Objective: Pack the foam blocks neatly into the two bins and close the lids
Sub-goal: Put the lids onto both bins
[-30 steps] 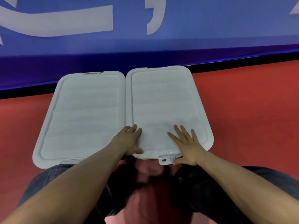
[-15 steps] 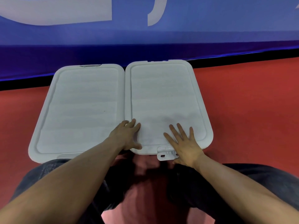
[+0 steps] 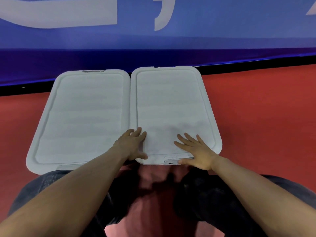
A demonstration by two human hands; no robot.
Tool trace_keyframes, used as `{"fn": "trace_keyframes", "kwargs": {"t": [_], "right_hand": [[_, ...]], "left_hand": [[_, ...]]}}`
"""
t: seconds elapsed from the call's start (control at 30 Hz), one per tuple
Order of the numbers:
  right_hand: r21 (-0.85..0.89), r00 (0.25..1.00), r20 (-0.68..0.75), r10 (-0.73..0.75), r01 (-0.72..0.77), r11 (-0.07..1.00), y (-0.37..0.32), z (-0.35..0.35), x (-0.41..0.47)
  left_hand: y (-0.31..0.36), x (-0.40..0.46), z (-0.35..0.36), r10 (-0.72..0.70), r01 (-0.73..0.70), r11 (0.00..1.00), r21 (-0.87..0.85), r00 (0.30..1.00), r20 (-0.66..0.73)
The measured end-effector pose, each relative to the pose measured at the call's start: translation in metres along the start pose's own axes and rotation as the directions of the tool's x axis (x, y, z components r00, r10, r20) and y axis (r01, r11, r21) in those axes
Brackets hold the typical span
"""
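Two white bins stand side by side on the red floor, each covered by its white lid. The left lid [image 3: 82, 117] lies flat with nothing on it. On the right lid [image 3: 171, 103], both hands press flat near the front edge. My left hand [image 3: 132, 145] rests on its front left corner, fingers spread. My right hand [image 3: 196, 151] lies on the front right part, thumb against the front latch [image 3: 172, 160]. The lids hide any foam blocks inside.
A blue banner wall [image 3: 153, 40] with white lettering rises just behind the bins. Red floor [image 3: 265, 117] stretches to both sides. My knees in dark trousers [image 3: 213, 199] sit close below the bins' front edges.
The front latch of the right lid, which stuck out before, now lies flush under my right thumb. Both hands stayed on the right lid.
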State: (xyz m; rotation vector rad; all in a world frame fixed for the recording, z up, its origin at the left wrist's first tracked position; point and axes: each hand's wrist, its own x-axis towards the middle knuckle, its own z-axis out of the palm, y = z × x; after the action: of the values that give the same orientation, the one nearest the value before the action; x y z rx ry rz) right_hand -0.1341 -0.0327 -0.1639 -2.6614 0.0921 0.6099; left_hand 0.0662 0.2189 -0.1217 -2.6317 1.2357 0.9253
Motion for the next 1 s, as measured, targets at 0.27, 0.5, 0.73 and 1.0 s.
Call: {"fn": "trace_keyframes", "kwargs": {"t": [0.27, 0.5, 0.73, 1.0], "right_hand": [[0.026, 1.0, 0.021, 0.008, -0.009, 1.0, 0.0, -0.002, 0.001], [0.095, 0.999, -0.026, 0.033, -0.03, 0.995, 0.0, 0.0, 0.002], [0.057, 0.989, -0.091, 0.117, -0.112, 0.992, -0.013, -0.022, 0.028], [0.005, 0.934, -0.262, 0.244, -0.252, 0.968, 0.032, -0.084, 0.14]], "left_hand": [[0.002, 0.0, -0.002, 0.008, -0.008, 1.0, 0.017, 1.0, -0.015], [0.002, -0.002, -0.002, 0.007, -0.007, 1.0, 0.012, 1.0, -0.015], [-0.009, 0.018, -0.012, -0.02, 0.01, 0.997, -0.079, 0.991, -0.134], [-0.034, 0.116, -0.042, -0.082, 0.054, 0.994, -0.092, 0.938, -0.336]]}}
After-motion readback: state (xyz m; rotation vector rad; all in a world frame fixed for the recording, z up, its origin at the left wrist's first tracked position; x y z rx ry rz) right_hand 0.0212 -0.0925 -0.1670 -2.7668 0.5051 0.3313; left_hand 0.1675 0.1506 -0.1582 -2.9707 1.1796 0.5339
